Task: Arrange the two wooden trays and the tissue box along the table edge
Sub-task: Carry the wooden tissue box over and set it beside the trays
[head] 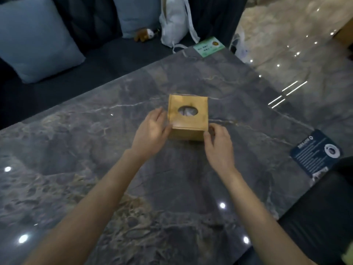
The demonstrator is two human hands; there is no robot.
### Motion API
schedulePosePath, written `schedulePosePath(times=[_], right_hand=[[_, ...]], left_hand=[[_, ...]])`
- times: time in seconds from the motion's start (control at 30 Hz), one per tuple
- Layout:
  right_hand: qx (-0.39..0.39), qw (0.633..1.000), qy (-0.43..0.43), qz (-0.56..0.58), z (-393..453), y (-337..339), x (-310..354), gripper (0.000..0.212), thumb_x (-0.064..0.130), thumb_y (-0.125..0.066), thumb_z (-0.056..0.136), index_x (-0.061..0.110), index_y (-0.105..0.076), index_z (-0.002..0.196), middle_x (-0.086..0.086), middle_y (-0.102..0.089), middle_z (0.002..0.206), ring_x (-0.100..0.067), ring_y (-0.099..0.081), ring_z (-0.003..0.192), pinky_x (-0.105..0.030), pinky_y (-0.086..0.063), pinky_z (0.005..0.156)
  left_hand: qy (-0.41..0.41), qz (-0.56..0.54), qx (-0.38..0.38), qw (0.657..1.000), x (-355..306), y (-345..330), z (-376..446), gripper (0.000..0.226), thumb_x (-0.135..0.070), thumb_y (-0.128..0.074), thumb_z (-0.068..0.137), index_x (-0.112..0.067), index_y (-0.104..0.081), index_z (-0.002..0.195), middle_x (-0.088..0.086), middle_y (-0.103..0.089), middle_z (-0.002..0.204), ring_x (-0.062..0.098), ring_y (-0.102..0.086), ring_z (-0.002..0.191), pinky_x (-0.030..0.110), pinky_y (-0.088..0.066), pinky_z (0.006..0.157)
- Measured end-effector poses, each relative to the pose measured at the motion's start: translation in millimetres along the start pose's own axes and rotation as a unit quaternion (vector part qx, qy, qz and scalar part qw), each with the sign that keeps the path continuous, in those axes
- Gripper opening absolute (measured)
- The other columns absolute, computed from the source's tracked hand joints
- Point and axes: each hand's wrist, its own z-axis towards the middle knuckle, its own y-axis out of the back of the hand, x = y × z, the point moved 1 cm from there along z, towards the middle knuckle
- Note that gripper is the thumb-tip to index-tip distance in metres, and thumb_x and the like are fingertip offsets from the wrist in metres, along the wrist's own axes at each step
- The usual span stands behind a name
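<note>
Handling the tissue box (188,116), mid-table (76,169): left hand (151,131) and right hand (217,144) touch its opposite sides, fingers loosely curled; firm clasp cannot be confirmed. No trays visible. Next move likely requires sliding it squarely toward an edge.

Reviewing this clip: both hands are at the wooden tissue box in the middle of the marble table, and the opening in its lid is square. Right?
Not quite. The head view shows the opening in the tissue box is oval, not square. The rest holds: left hand and right hand are at the box, mid marble table.
</note>
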Motion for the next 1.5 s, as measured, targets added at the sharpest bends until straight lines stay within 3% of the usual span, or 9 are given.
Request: schedulePosePath(times=[0.13, 0.23, 0.37, 0.77, 0.97, 1.17, 1.3, 1.4, 1.5], right_hand=[[0.079, 0.989, -0.114, 0.056, 16.5, -11.5, -16.9, 0.046, 0.027, -0.036, 0.096, 0.005, -0.037, 0.136, -0.019, -0.046, 0.139, -0.031, -0.041, 0.129, -0.038, -0.033, 0.106], [0.112, 0.976, -0.132, 0.13, 21.8, -15.0, -20.2, 0.047, 0.029, -0.035, 0.096, 0.009, -0.035, 0.139, -0.013, -0.042, 0.145, -0.025, -0.037, 0.133, -0.031, -0.028, 0.109], [0.121, 0.966, -0.132, 0.184, 23.5, -14.9, -17.8, 0.039, 0.025, -0.035, 0.097, 0.013, -0.044, 0.133, -0.008, -0.052, 0.136, -0.018, -0.045, 0.123, -0.009, -0.029, 0.083], [0.139, 0.967, -0.098, 0.189, 23.4, -1.4, -11.0, 0.035, 0.023, -0.036, 0.097, 0.013, -0.055, 0.124, 0.003, -0.06, 0.108, -0.008, -0.051, 0.102, -0.016, -0.035, 0.081], [0.144, 0.976, -0.053, 0.155, 17.2, 15.6, 15.2, 0.033, 0.025, -0.038, 0.096, 0.011, -0.06, 0.116, -0.008, -0.064, 0.115, -0.013, -0.052, 0.102, -0.02, -0.033, 0.078], [0.152, 0.98, 0.012, 0.13, -4.3, 18.8, 64.0, 0.031, 0.026, -0.042, 0.095, 0.009, -0.065, 0.107, -0.01, -0.068, 0.105, -0.018, -0.057, 0.096, -0.021, -0.036, 0.07], [0.157, 0.977, 0.061, 0.134, -27.8, 17.0, 97.0, 0.03, 0.025, -0.045, 0.094, 0.005, -0.067, 0.094, -0.003, -0.062, 0.082, -0.014, -0.054, 0.08, -0.008, -0.036, 0.058], [0.167, 0.973, 0.089, 0.133, -51.9, 9.6, 122.3, 0.029, 0.025, -0.046, 0.093, 0.005, -0.067, 0.089, -0.002, -0.059, 0.078, -0.014, -0.051, 0.077, -0.023, -0.036, 0.063], [0.188, 0.965, 0.114, 0.141, -83.7, -1.3, 148.4, 0.028, 0.027, -0.045, 0.093, 0.01, -0.065, 0.083, 0.005, -0.054, 0.066, -0.01, -0.048, 0.067, -0.013, -0.035, 0.054]], left_hand=[[0.104, -0.113, 0.049, 0.987, -1.2, -27.3, 23.2, 0.05, -0.025, -0.037, 0.095, 0.005, -0.034, 0.134, 0.025, -0.032, 0.146, 0.033, -0.027, 0.138, 0.037, -0.019, 0.115], [0.19, -0.228, 0.059, 0.953, 1.0, -36.5, 32.1, 0.038, -0.025, -0.038, 0.095, -0.007, -0.046, 0.127, 0.013, -0.051, 0.134, 0.026, -0.044, 0.125, 0.033, -0.031, 0.102], [0.238, -0.34, 0.043, 0.909, -1.1, -39.1, 34.9, 0.033, -0.021, -0.042, 0.094, -0.012, -0.053, 0.123, 0.002, -0.057, 0.115, 0.016, -0.05, 0.108, 0.027, -0.037, 0.09], [0.248, -0.37, 0.021, 0.895, -10.7, -28.1, 25.1, 0.03, -0.017, -0.045, 0.092, -0.006, -0.058, 0.117, 0.004, -0.061, 0.105, 0.016, -0.055, 0.097, 0.025, -0.046, 0.082], [0.229, -0.368, 0.003, 0.901, -10.5, 4.5, 2.8, 0.031, -0.023, -0.048, 0.091, -0.006, -0.059, 0.115, 0.008, -0.064, 0.106, 0.023, -0.059, 0.1, 0.04, -0.048, 0.091], [0.223, -0.347, -0.06, 0.909, -1.3, 49.4, -34.9, 0.022, -0.022, -0.047, 0.091, -0.02, -0.062, 0.074, -0.005, -0.057, 0.068, 0.01, -0.052, 0.066, 0.031, -0.044, 0.071], [0.23, -0.352, -0.092, 0.903, 7.9, 82.4, -75.1, 0.023, -0.026, -0.047, 0.091, -0.015, -0.065, 0.1, 0.002, -0.065, 0.088, 0.021, -0.06, 0.091, 0.046, -0.049, 0.093], [0.239, -0.327, -0.135, 0.904, 16.6, 103.8, -111.6, 0.026, -0.028, -0.046, 0.091, -0.015, -0.065, 0.103, -0.003, -0.064, 0.085, 0.016, -0.059, 0.087, 0.044, -0.049, 0.092], [0.255, -0.313, -0.167, 0.9, 28.5, 124.2, -152.2, 0.024, -0.029, -0.046, 0.091, -0.018, -0.064, 0.101, -0.005, -0.063, 0.084, 0.016, -0.059, 0.087, 0.039, -0.05, 0.088]])
